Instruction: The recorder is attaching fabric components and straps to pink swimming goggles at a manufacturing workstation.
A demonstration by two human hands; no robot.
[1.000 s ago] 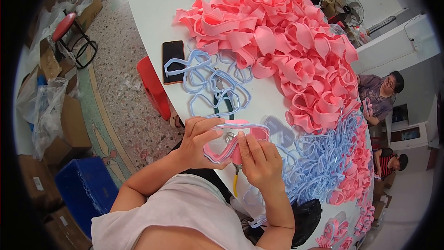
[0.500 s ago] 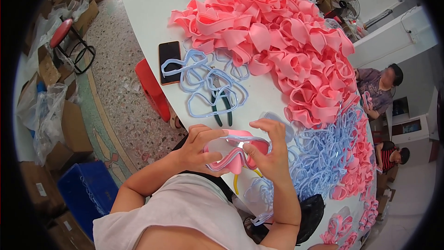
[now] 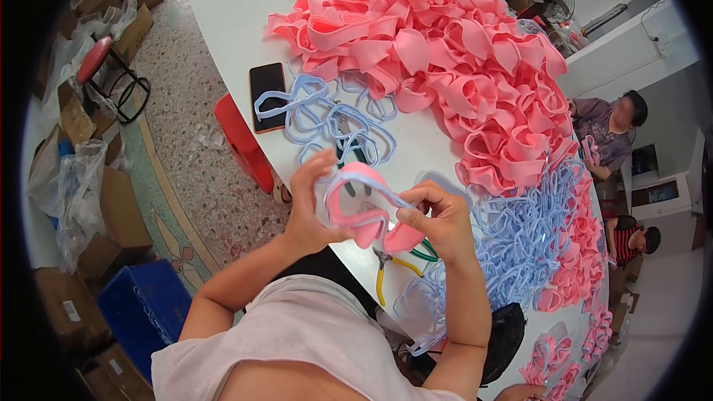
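Note:
Both my hands hold one pink goggle frame [image 3: 364,212] above the near edge of the white table [image 3: 230,15]. My left hand [image 3: 312,200] grips its left side with the thumb raised. My right hand [image 3: 438,219] pinches its right side, where a light blue rim strip [image 3: 386,197] runs across the pink part. Just below my hands lie pliers with yellow handles [image 3: 382,278] and green handles [image 3: 425,252].
A big heap of pink frames [image 3: 460,59] fills the table's middle; light blue rims [image 3: 520,238] pile at the right, a few more [image 3: 327,119] by a phone [image 3: 266,89]. Red stool [image 3: 241,141], blue crate [image 3: 141,312], cartons on the left. Two people sit at the far right.
I have lifted the pink frame up off the table and turned it, with my left thumb now raised. The view has shifted slightly.

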